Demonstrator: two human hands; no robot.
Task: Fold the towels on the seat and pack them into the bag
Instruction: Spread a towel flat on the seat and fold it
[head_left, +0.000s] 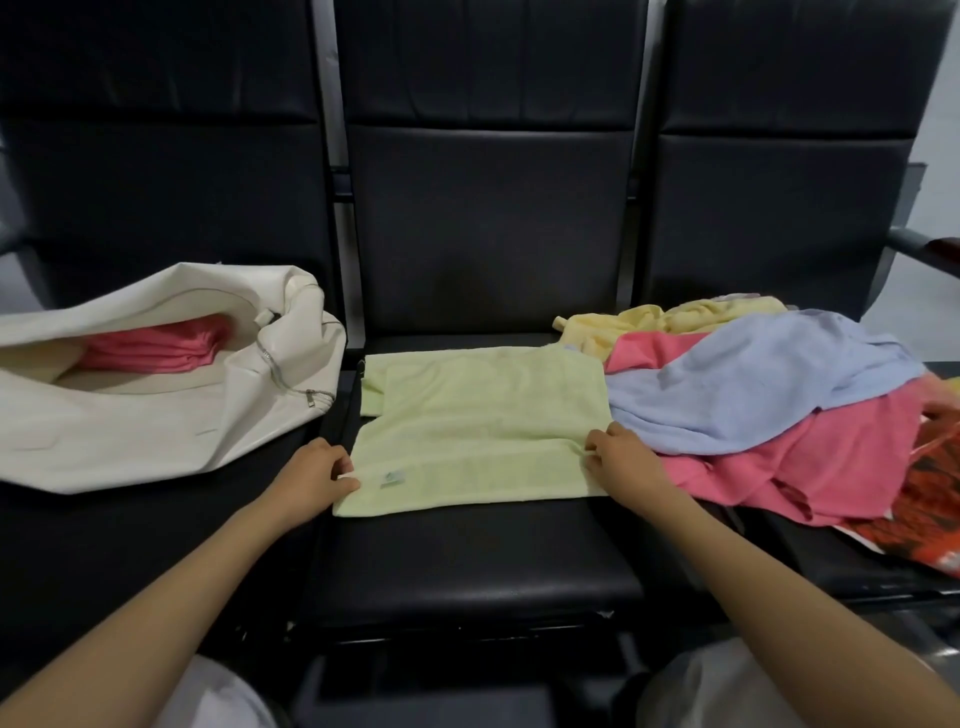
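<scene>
Green towel (483, 415) flat on mid seat (467, 561), L hand (317, 475) & R hand (618, 457) pinching its near corners, bag (156, 415) to its left.

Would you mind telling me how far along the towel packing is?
Done: a folded pink towel sits in the white bag. In hand: the left hand and right hand pinch the near edge of the light green towel, partly folded. Left: the yellow towel, blue towel and loose pink towel lie heaped unfolded on the right.
</scene>
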